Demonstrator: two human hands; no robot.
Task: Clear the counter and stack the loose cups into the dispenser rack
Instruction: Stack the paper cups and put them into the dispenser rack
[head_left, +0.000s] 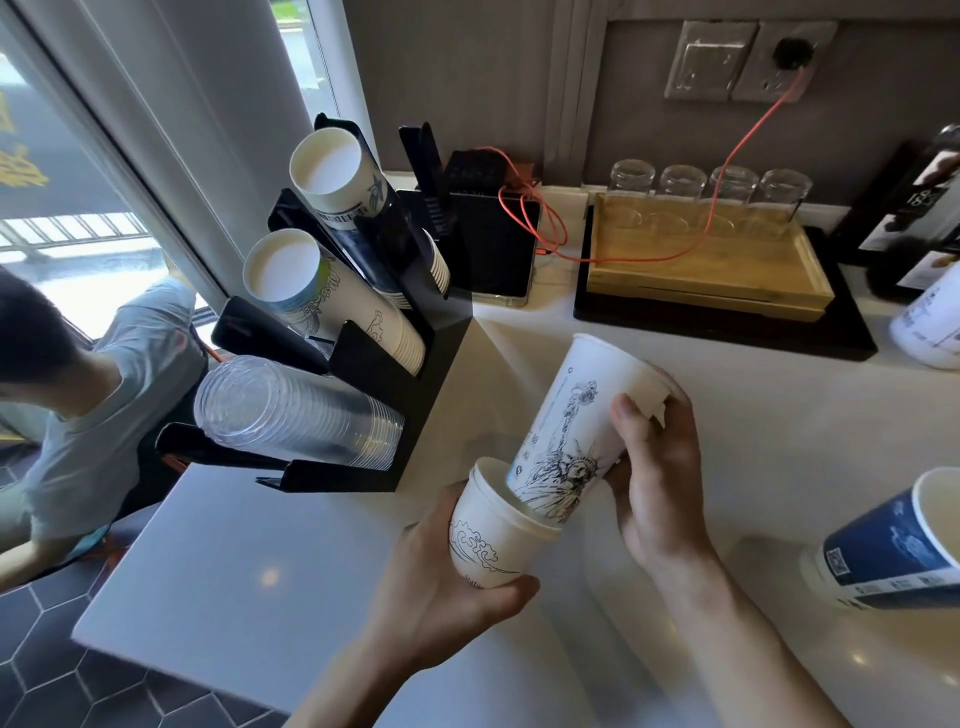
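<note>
My left hand grips a short white paper cup with a wave drawing, tilted with its mouth up and right. My right hand holds a tall white cup with a Statue of Liberty drawing, its base pushed partway into the short cup's mouth. Both are above the white counter, just right of the black dispenser rack. The rack holds two slanted stacks of paper cups and a stack of clear plastic cups. A blue-and-white cup lies at the right edge.
A wooden tray on a black base sits at the back with several upturned glasses behind it. A black device with an orange cable is plugged into a wall socket. Another white cup stands far right. A person is outside the window at left.
</note>
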